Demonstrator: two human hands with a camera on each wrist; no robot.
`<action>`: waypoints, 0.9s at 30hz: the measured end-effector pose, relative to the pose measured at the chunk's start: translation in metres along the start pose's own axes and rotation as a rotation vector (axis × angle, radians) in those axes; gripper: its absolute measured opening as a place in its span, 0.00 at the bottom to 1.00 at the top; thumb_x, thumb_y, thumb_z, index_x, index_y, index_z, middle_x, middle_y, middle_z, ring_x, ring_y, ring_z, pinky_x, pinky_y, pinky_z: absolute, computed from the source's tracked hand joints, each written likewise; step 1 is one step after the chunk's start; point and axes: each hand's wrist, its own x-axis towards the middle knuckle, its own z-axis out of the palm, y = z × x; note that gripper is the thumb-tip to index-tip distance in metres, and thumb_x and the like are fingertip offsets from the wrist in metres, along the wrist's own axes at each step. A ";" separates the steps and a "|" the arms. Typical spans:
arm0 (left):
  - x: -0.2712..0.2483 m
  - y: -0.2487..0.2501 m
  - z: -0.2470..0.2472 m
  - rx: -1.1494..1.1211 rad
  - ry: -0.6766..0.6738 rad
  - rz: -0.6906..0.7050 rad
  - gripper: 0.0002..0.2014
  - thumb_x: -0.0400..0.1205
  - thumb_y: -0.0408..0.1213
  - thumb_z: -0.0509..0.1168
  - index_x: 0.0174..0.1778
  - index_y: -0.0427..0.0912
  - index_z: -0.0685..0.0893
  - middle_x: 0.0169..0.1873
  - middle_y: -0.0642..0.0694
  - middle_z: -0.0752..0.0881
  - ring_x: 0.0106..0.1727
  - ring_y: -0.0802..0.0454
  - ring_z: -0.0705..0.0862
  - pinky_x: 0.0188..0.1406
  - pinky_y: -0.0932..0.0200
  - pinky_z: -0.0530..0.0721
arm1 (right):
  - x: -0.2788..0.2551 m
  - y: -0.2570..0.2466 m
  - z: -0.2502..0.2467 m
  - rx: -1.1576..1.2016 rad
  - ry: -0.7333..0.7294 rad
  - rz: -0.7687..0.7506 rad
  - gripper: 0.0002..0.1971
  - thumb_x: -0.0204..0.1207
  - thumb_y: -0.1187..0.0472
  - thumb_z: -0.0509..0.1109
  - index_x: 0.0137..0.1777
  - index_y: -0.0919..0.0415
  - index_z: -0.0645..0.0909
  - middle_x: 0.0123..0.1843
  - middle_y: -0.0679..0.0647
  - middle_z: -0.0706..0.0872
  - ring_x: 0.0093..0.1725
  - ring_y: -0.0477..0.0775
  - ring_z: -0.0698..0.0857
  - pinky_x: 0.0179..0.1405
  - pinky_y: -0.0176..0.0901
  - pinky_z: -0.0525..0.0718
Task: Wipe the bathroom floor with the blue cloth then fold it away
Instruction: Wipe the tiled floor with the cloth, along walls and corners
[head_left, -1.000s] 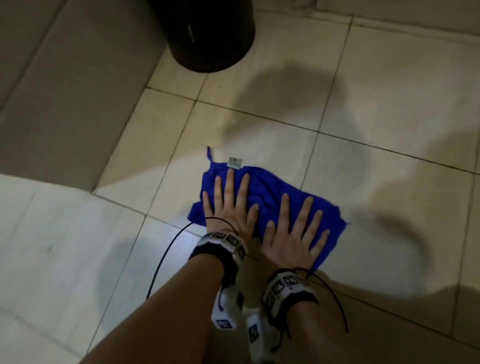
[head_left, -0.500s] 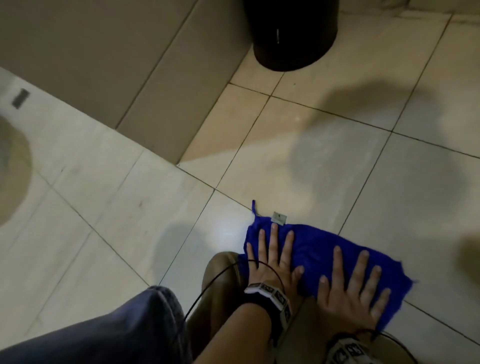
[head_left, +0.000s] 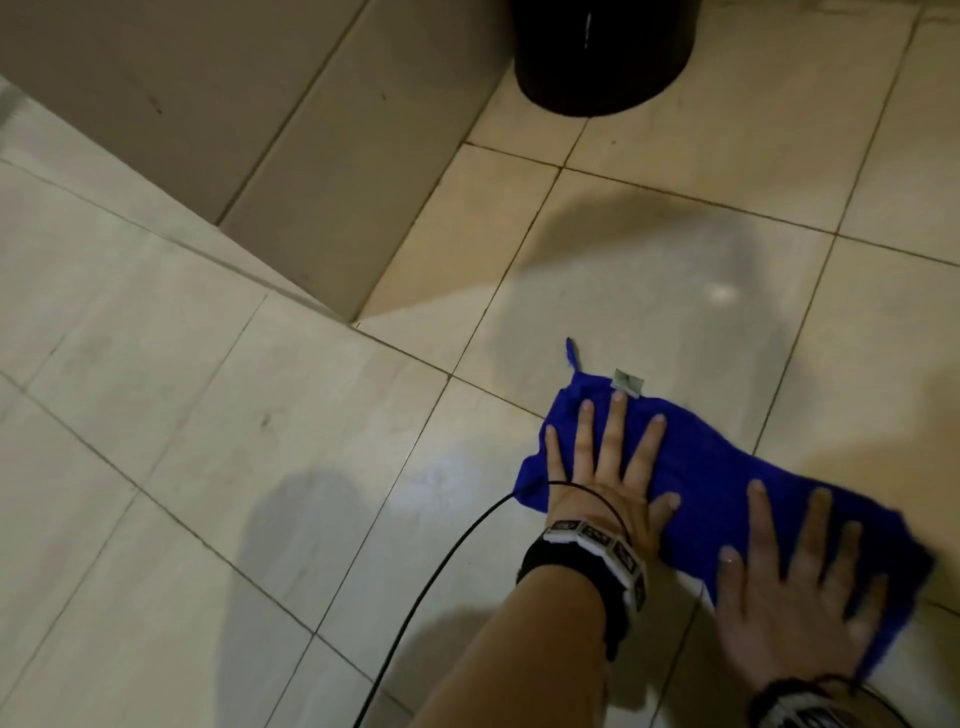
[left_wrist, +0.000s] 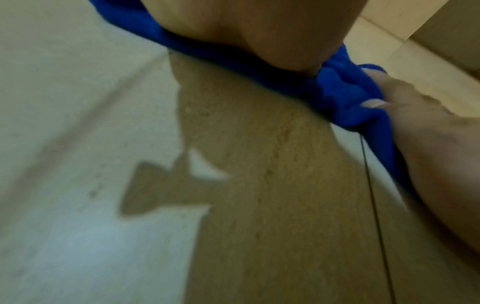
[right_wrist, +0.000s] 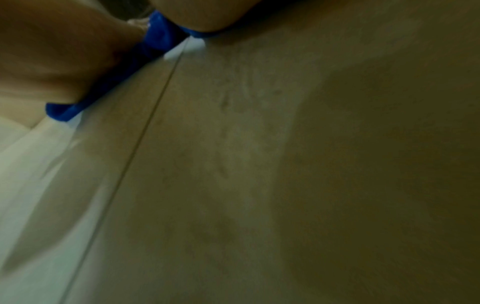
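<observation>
Left hand is laid flat on the cloth, fingers straight and spread, nothing gripped. Right hand is likewise flat and splayed on the cloth's right end, blurred in the head view. In the left wrist view the palm is seen pressed down, with blue fabric bunched against the other hand's thumb. In the right wrist view only a strip of cloth is shown between skin and floor.

Cloth is spread crosswise on the floor, its tag at the far edge. A black bin stands well apart at the wall. A cable trails from the left wrist band.

Change noted: a second ago the cloth was directly ahead, nearer the bin; it is now lower and to the right in the frame, though part of that shift is owed to the head camera turning. Both hands have remained flat throughout.

Judgement: a wiping stroke toward the body is under way; folding is not yet begun
</observation>
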 end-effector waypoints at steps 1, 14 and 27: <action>0.000 0.000 0.002 0.000 0.022 0.008 0.39 0.84 0.66 0.44 0.76 0.63 0.21 0.74 0.53 0.14 0.76 0.42 0.16 0.66 0.32 0.15 | 0.001 -0.005 -0.001 0.006 0.015 0.059 0.31 0.82 0.39 0.41 0.86 0.40 0.47 0.88 0.55 0.48 0.83 0.68 0.55 0.78 0.71 0.48; -0.008 -0.116 -0.009 0.017 0.219 0.159 0.37 0.82 0.66 0.49 0.83 0.67 0.37 0.83 0.58 0.32 0.84 0.49 0.33 0.77 0.38 0.27 | -0.026 -0.083 0.019 -0.128 -0.216 -0.079 0.36 0.78 0.37 0.41 0.86 0.47 0.48 0.87 0.65 0.49 0.82 0.77 0.57 0.76 0.78 0.50; -0.019 -0.241 -0.032 0.021 0.253 0.020 0.37 0.80 0.71 0.47 0.80 0.71 0.34 0.83 0.59 0.30 0.84 0.49 0.32 0.79 0.37 0.30 | -0.017 -0.199 0.040 -0.133 -0.249 -0.169 0.34 0.76 0.34 0.24 0.81 0.41 0.23 0.84 0.54 0.23 0.84 0.61 0.29 0.76 0.60 0.23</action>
